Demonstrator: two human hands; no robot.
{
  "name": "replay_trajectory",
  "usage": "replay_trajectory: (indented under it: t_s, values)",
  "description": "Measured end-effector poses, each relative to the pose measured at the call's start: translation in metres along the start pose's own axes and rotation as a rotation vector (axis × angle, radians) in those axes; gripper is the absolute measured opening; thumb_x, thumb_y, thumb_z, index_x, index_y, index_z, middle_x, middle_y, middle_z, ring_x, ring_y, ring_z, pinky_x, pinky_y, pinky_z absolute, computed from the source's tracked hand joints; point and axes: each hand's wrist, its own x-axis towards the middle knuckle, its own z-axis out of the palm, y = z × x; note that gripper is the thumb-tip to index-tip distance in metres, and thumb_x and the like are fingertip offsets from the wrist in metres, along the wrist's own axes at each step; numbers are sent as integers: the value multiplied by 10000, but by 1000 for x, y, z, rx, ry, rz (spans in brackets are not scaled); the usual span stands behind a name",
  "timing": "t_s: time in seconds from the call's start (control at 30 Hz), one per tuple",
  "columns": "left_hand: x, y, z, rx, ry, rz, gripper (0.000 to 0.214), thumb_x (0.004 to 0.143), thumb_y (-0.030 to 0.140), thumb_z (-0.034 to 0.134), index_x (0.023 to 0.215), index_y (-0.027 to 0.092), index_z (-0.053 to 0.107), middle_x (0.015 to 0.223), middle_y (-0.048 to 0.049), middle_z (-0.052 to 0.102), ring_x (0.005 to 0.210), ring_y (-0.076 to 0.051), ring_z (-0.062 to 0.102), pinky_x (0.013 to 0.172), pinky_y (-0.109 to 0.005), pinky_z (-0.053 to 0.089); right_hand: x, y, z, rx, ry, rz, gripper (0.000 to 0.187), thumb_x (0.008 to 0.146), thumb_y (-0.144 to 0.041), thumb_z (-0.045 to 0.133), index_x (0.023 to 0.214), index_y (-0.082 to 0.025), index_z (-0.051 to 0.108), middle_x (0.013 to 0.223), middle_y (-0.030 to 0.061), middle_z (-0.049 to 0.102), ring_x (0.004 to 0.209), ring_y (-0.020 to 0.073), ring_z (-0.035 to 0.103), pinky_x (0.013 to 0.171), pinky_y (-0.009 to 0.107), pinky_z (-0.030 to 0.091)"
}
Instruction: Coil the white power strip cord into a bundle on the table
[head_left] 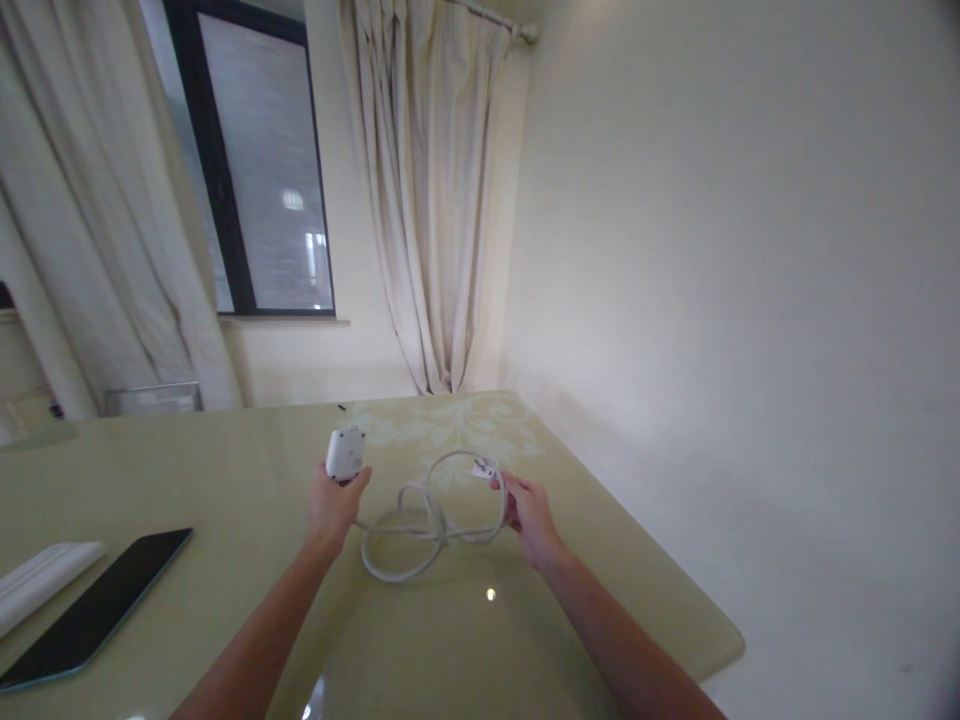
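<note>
My left hand (335, 505) is closed around the lower end of a small white power strip (346, 453), held up above the table with a flat face and dark corner spots toward me. From it a white power cord (401, 577) runs in loose, tangled loops between my hands. My right hand (529, 515) grips the cord at the right side of the loops, fingers curled round it. Beside those fingertips is a white plug end (484, 468) with dark marks, too small to make out clearly.
The glossy greenish table (247, 480) has a pale floral pattern at its far end. A black tablet (97, 605) and a long white object (46, 578) lie at the left. A small dark bit (342, 407) is near the back edge. A wall (735, 300) borders the right.
</note>
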Motion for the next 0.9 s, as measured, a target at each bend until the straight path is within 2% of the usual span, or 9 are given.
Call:
replay_trajectory:
  t_s: [0.1,0.23,0.33,0.4,0.47,0.57,0.67,0.8,0.9]
  values:
    - [-13,-8,0,117,-93,119,550,520,339,908,919,218,550,577,101,472,493,-120,440,462,-217,330,10,4,-1,-206,-62,-113,464,766,-606,672,688,-156,750,446,-62,366,437,102,329,442,242,295]
    - [-27,-18,-5,169,-240,184,578,663,418,828,1130,213,556,661,79,525,563,-149,503,532,-249,425,14,6,-1,-320,-116,-295,487,866,-621,608,694,-184,737,534,-25,459,495,122,382,472,253,275]
    - [-32,-26,-11,117,-320,165,628,743,386,751,1304,219,525,857,14,656,548,-120,487,535,-255,447,14,10,-1,-401,-153,-413,487,876,-633,633,668,-196,672,594,-25,453,558,123,379,524,259,266]
    - [-35,-32,-13,62,-374,139,703,767,359,710,1412,234,461,1041,-47,705,529,-105,494,517,-266,465,13,13,-2,-445,-177,-442,496,868,-631,659,640,-194,599,602,-34,422,582,121,374,545,260,265]
    - [-37,-37,-13,11,-410,109,768,779,348,690,1480,248,392,1193,-101,696,547,-110,550,528,-294,513,12,16,-2,-425,-201,-401,508,861,-650,659,652,-195,573,590,-46,393,566,115,362,534,261,259]
    - [-40,-42,-9,-13,-377,70,742,767,348,705,1448,236,431,1235,-126,688,559,-115,591,537,-314,552,11,19,-1,-299,-215,-261,529,826,-713,657,767,-187,653,564,-69,353,503,105,329,481,260,242]
    - [-41,-41,-6,-100,-287,-37,641,760,360,740,1349,226,523,1084,-78,718,489,-80,508,453,-247,473,8,21,1,-182,-185,-177,599,763,-754,698,856,-162,718,539,-80,355,470,92,319,450,251,230]
    - [-47,-24,-3,-333,-238,-235,550,765,398,798,1255,238,606,858,21,641,467,-30,356,421,-155,326,8,20,-1,5,-156,-9,617,754,-752,708,818,-139,727,528,-93,323,447,67,274,420,222,208]
    - [-56,-4,-1,-373,-252,-165,552,797,410,794,1304,278,619,811,45,578,476,-30,325,426,-145,300,13,17,-6,106,-181,195,471,839,-594,705,820,-124,734,526,-104,301,431,54,234,403,197,188]
